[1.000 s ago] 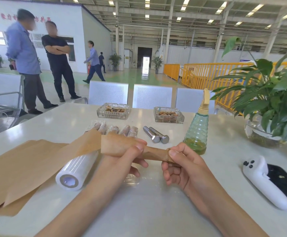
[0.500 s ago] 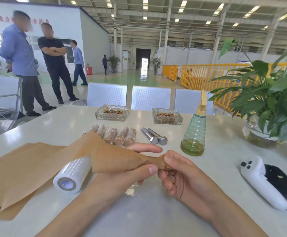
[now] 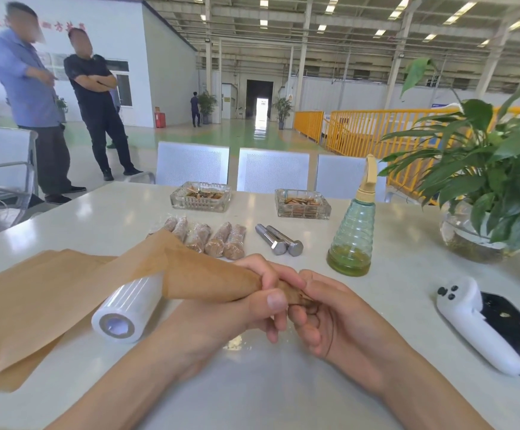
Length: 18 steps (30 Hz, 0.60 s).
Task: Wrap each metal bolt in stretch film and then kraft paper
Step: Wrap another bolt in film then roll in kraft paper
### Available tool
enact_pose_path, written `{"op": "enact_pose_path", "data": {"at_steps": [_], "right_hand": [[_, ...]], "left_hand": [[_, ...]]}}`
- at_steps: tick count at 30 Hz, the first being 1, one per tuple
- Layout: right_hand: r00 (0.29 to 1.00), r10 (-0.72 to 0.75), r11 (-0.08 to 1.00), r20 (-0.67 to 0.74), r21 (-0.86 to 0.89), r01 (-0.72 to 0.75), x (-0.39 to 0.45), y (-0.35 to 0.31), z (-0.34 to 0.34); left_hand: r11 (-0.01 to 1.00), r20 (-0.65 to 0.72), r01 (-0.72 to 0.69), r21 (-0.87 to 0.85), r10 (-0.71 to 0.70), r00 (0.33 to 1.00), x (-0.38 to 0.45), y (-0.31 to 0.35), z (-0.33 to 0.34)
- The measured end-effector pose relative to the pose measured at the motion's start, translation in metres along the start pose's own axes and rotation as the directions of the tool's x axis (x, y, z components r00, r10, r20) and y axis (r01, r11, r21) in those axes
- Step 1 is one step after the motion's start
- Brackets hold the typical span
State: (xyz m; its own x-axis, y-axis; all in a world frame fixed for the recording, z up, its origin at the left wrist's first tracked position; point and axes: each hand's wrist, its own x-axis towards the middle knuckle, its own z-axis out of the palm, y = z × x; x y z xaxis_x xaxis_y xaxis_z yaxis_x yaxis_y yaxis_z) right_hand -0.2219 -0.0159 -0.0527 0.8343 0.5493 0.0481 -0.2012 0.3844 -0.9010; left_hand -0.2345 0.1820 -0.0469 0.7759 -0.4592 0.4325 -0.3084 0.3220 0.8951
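Your white table (image 3: 283, 383) carries everything here. Take the green spray bottle (image 3: 350, 237) as landmark. Just left of it lie two bare bolts (image 3: 278, 240) side by side, and further left a row of wrapped bolts (image 3: 212, 238). Behind it stand two glass ashtrays (image 3: 302, 203). Far left and nearer to you lie kraft paper sheets (image 3: 26, 305) and the stretch film roll (image 3: 128, 308). To its right stand a plant bowl (image 3: 457, 234), a white controller (image 3: 478, 324) and a dark phone (image 3: 512, 324).

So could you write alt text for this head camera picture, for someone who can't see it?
Two hands, left hand and right hand, grip a bolt half rolled in a kraft paper sheet above a pale table. Behind lie a stretch film roll, five wrapped bolts and two bare bolts.
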Motion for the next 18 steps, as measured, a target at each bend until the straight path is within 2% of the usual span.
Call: {"op": "enact_pose_path", "data": {"at_steps": [10,15,18], "right_hand": [[1.0,-0.014,0.999,-0.015,-0.051,0.014,-0.001,-0.002,0.003],[0.999,-0.024,0.998,-0.041,-0.055,0.021,-0.001,-0.002,0.002],[0.994,-0.05,0.998,-0.094,-0.048,0.045,0.0,-0.003,-0.001]], "left_hand": [[0.996,0.015,-0.03,-0.08,0.032,0.999,0.001,-0.003,0.004],[1.0,0.016,-0.022,-0.003,0.022,1.0,0.0,-0.004,-0.001],[0.998,-0.044,-0.025,0.051,0.027,0.999,-0.001,-0.002,-0.007]]}}
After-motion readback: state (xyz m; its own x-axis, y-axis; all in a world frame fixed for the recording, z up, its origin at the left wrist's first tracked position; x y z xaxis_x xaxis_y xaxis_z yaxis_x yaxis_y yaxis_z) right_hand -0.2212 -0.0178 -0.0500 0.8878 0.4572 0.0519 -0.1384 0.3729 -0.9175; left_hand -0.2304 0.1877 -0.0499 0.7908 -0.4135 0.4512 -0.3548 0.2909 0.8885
